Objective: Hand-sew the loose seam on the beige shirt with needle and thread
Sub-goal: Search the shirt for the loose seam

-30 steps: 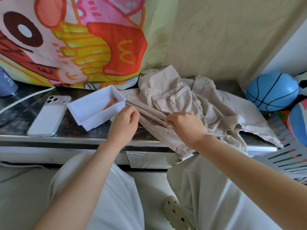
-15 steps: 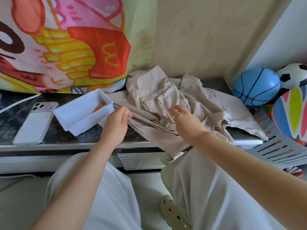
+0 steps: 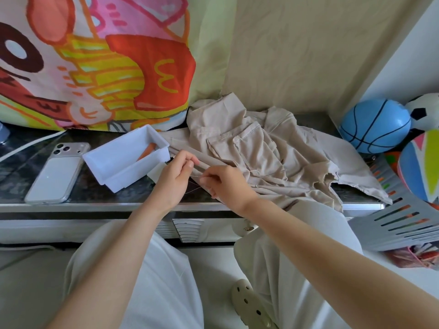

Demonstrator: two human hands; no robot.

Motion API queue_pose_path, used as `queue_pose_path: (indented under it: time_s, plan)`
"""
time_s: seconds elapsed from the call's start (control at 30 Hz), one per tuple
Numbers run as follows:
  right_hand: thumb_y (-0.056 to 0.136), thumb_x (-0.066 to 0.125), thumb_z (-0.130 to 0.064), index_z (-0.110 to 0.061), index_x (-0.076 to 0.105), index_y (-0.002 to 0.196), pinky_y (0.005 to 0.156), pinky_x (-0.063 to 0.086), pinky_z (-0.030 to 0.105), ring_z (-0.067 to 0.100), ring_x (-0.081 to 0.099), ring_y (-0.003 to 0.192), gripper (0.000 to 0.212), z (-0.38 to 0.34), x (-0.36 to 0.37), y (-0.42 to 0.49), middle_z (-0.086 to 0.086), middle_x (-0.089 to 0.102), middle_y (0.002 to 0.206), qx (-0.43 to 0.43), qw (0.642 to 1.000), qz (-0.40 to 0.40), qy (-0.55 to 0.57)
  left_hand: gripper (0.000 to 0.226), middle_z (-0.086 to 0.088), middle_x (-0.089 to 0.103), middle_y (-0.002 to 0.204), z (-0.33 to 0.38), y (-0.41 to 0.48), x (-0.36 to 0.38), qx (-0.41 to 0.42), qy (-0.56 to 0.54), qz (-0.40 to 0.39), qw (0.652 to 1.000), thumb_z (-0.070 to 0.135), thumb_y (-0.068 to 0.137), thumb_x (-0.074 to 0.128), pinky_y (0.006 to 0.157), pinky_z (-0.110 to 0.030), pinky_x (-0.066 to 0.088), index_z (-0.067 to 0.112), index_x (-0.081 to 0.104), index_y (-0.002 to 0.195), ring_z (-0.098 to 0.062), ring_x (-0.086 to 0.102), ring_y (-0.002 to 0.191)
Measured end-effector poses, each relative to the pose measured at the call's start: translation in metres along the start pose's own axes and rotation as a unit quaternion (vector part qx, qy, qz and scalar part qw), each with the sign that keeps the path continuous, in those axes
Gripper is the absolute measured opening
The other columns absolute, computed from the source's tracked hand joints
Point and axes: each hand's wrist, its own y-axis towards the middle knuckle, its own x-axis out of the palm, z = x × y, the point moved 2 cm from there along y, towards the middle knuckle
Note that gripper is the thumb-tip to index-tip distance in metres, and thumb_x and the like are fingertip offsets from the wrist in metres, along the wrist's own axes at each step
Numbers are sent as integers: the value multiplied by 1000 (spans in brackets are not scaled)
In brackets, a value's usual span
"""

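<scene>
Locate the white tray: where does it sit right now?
In the head view, the white tray sits left of centre on the dark table, between the phone on its left and the beige shirt on its right.

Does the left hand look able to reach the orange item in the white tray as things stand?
Probably yes. The white tray stands open-topped right beside the left hand, and nothing covers the orange item inside. Its fingers pinch the beige shirt, though, so they would have to let go first.
</scene>
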Motion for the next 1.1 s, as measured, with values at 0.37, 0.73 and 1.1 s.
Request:
queue_pose_path:
  time_s: [0.37, 0.73, 1.1]
  plan:
    - [91, 50, -5, -6, 69, 82, 69, 55, 32, 15, 59, 62, 22, 38, -61, 2, -3, 61, 63, 101, 980, 146, -84, 18, 8, 47, 69, 2, -1, -1, -23, 27, -29, 999, 15, 98, 45, 60, -10, 34, 13, 58, 86, -2, 44, 64]
    - [93, 48, -7, -12, 62, 115, 70, 44, 33, 26, 56, 101, 27, 37, -64, 1, 5, 51, 121, 129, 938, 135, -293, 18, -2, 49, 71, 3, -1, -9, -35, -37, 63, 997, 16, 96, 49, 58, -11, 33, 14, 61, 83, -6, 42, 64]
    - [91, 62, -13, 2, 67, 94, 57, 54, 18, 10, 54, 56, 17, -3, -10, 11, 7, 58, 66, 24, 991, 4, 128, 14, -5, 56, 70, 6, -3, -2, -2, -21, -13, 1000, 15, 94, 56, 60, -12, 39, 18, 62, 81, -4, 47, 61]
